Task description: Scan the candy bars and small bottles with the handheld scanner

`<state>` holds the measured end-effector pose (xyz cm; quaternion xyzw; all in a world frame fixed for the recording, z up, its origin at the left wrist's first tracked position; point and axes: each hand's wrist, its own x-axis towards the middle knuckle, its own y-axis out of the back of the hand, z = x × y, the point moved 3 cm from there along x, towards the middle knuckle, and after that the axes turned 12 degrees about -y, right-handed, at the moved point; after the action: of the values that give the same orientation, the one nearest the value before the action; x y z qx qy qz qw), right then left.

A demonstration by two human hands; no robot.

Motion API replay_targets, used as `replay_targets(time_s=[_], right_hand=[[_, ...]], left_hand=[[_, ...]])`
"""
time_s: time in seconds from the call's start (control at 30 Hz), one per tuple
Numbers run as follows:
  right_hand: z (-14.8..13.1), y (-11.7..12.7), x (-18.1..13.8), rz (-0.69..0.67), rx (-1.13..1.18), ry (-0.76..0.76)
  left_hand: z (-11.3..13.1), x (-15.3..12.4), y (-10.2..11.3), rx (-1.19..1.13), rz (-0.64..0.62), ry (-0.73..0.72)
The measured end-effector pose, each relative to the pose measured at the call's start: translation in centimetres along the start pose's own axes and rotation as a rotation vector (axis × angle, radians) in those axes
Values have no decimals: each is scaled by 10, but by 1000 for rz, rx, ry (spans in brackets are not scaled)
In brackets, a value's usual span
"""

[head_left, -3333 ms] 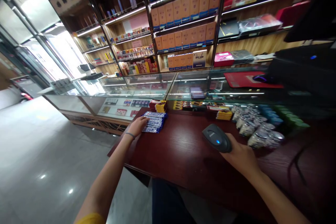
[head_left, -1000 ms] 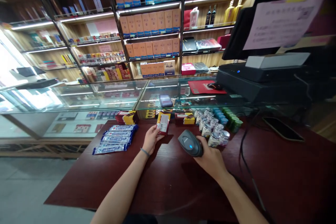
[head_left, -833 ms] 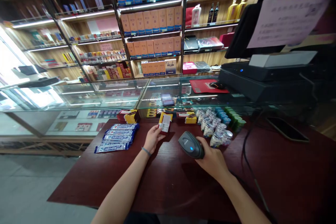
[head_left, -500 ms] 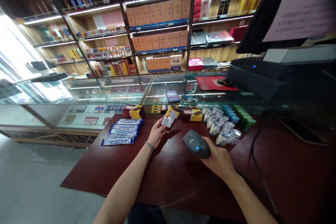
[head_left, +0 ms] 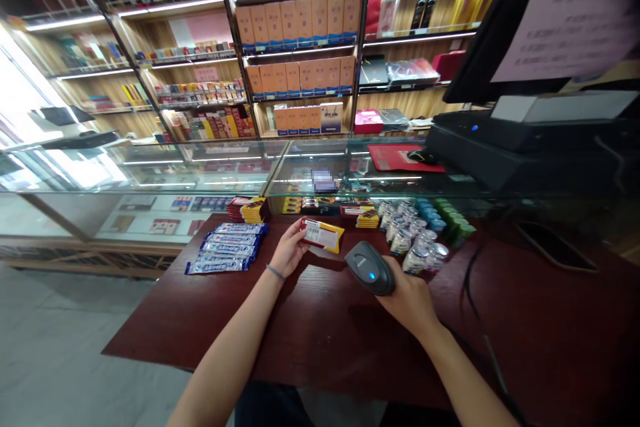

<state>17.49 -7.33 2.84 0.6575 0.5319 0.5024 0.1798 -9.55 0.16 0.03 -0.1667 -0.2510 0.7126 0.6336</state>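
Observation:
Between the thumb and fingers of my left hand [head_left: 291, 249] is the left end of a red and yellow snack packet [head_left: 323, 235], its pale printed back and barcode turned up. My right hand [head_left: 409, 295] is closed round the handle of a dark barcode scanner [head_left: 369, 267], which shows a blue light. The scanner's head points towards the packet, with a gap between them. Left of my left hand lies a row of blue and white packets [head_left: 227, 247]. Similar red and yellow packets [head_left: 249, 209] are stacked behind it, with another stack [head_left: 361, 215] to the right.
Several small white-lidded jars [head_left: 410, 233] and green-lidded ones [head_left: 457, 227] stand right of the scanner. A black cable [head_left: 477, 310] crosses the brown table [head_left: 310, 333]. A dark phone-like slab [head_left: 556, 247] lies at right. The glass counter [head_left: 220, 170] borders the table's far side.
My left hand has turned the packet from slanting upward to lying nearly crosswise, its yellow end now pointing right towards the scanner. The scanner stays in my right hand, almost unmoved.

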Motion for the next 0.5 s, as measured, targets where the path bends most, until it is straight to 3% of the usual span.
replay_targets(time_s=[0.17, 0.37, 0.5], right_hand=[[3, -1, 0, 20, -21, -20], [8, -3, -1, 39, -54, -18], [6, -1, 0, -17, -62, 17]], left_hand=[[7, 1, -1, -37, -96, 45], [6, 2, 0, 0, 101, 41], [8, -3, -7, 151, -4, 44]])
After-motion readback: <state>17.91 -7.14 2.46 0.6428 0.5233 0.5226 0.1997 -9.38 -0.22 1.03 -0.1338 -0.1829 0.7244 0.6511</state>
